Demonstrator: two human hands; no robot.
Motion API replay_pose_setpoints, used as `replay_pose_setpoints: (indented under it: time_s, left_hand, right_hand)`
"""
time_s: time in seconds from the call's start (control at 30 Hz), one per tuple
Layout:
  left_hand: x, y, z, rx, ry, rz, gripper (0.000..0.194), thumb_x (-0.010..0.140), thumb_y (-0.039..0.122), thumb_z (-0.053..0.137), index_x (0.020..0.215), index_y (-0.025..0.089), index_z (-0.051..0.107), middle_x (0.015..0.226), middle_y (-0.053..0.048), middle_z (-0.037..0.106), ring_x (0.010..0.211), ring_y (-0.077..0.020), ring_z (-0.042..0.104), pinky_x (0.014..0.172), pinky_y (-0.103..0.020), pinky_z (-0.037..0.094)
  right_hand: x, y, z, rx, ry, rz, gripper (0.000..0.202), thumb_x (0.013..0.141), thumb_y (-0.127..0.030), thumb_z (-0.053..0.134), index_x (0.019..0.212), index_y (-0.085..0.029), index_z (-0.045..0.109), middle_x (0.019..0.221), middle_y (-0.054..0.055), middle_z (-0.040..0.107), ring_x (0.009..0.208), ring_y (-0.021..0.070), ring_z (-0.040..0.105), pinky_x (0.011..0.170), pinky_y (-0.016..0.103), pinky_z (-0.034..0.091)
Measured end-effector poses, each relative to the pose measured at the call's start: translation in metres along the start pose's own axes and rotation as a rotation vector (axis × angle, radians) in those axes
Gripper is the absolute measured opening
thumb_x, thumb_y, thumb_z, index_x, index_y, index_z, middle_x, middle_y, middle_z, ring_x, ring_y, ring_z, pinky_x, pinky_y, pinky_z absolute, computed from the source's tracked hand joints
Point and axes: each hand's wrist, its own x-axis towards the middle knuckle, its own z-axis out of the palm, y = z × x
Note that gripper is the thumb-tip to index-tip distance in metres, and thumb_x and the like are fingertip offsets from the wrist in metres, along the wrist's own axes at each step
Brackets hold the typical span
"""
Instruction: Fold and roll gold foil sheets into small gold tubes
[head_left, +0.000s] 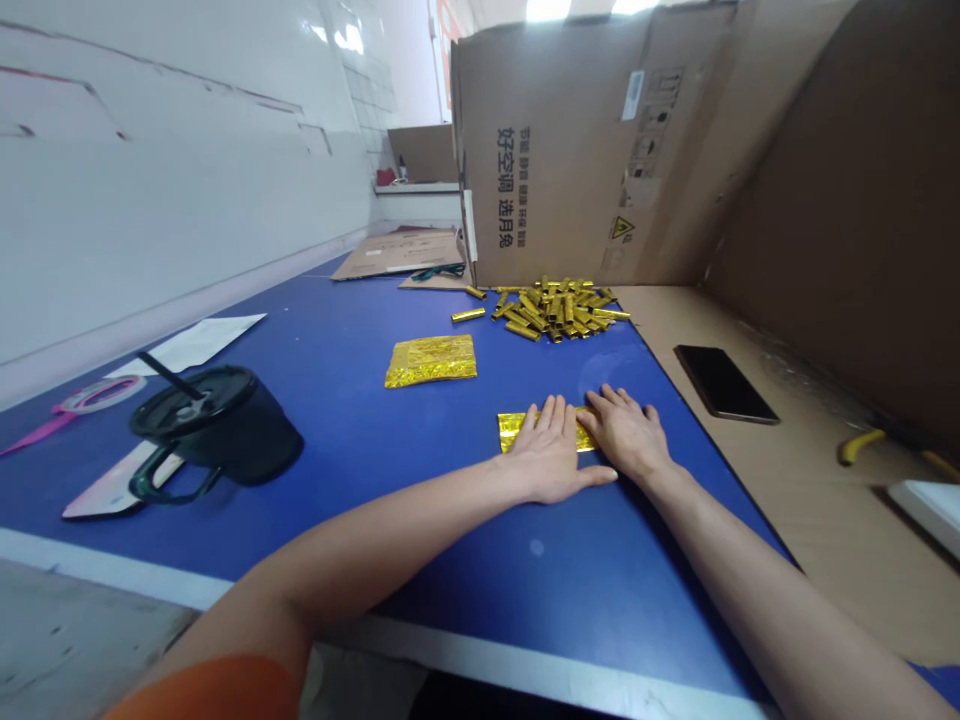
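- Head view: on the blue tabletop (360, 440), the foil (512, 430) lies flat near the right edge, about midway between the near and far edges.
- The left hand (551, 445) presses palm-down across the foil, fingers straight and together, thumb out toward the right edge; its grip is released.
- The right hand (628, 430) rests palm-down over the foil's right end, fingers loosely spread; its grip looks released too, though what lies under the palm is hidden.
- The foil looks light, thin and slick, likely to crease or slide; flat palms suit it, and a light pinch at its short ends seems the safest hold.
- Another foil (431, 362), crinkled, lies farther from the near edge and more to the left.
- Gold tubes (559, 312) are heaped at the far right corner, before the box (570, 190).
- A mug (251, 430) stands toward the left edge.
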Motion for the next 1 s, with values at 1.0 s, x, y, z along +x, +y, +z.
replay_pose_setpoints:
  time_s: [1.0]
  left_hand:
    - [-0.042,-0.031,-0.007,0.0,-0.029,0.041,0.093,0.071,0.072,0.012,0.133,0.003,0.009,0.139,-0.018,0.004,0.128,-0.0267,-0.003,0.103,-0.042,0.004]
  right_hand:
    - [-0.02,-0.021,-0.01,0.178,-0.155,-0.339,0.07,0.082,-0.055,0.02,0.128,-0.004,0.032,0.137,0.018,0.023,0.127,0.0235,0.016,0.102,0.039,0.015]
